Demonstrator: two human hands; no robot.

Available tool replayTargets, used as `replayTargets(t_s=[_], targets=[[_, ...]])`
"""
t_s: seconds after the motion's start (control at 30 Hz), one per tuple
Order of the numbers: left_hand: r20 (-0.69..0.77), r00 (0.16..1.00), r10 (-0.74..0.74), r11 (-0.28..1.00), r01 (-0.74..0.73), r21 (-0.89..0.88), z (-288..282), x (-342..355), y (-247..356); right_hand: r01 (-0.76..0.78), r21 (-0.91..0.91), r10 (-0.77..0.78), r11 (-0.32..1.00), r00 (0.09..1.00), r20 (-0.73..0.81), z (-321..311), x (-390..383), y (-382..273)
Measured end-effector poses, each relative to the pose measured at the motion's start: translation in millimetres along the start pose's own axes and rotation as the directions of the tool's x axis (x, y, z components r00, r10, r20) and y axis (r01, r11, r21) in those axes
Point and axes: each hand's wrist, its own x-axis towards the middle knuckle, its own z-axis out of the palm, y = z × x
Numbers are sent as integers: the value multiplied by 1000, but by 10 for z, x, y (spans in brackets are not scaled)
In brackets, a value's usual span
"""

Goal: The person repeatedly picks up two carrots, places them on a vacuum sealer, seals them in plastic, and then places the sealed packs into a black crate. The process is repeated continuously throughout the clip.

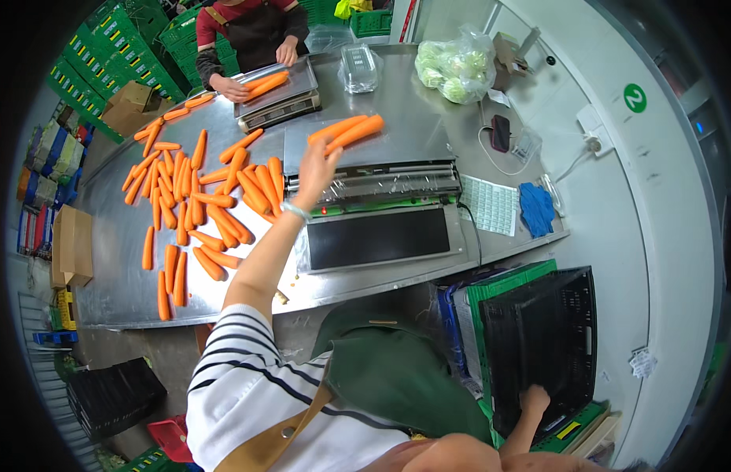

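Observation:
My left hand (pixel 317 169) reaches across the film wrapping machine (pixel 373 185), its fingers closed at the near ends of two large carrots (pixel 354 134). These carrots slant up to the right above a metal plate (pixel 417 140); their underside is hidden. My right hand (pixel 535 400), low at the right, is curled against a black plastic crate (pixel 542 346); its fingertips are partly hidden. Many loose carrots (pixel 196 198) lie to the left of the machine. Across the table, another person's hands (pixel 232 88) are at a scale (pixel 279 106) with carrots on a tray.
Clear plastic trays (pixel 358 68) and a bag of pale green vegetables (pixel 456 67) stand at the back. A label sheet (pixel 489 204), a phone (pixel 500 134) and a blue glove (pixel 536 210) lie at the right. Green crates (pixel 118 59) and a cardboard box (pixel 72 248) are at left.

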Motion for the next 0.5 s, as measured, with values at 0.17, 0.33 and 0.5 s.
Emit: replayTargets(t_s=[0.17,0.33,0.5], targets=[[66,998,20,928,-43,371,288,768,-750,702,251,-363,667,600,-713,-1871,238,-1652],[217,974,69,917,-148,370,427,777,-896,923,-26,-703,384,274,-657,-3224,1029,-3115],[472,844,253,914,-368,169,534,914,-619,990,142,-550,28,133,-824,-4161,1852,-4562]])
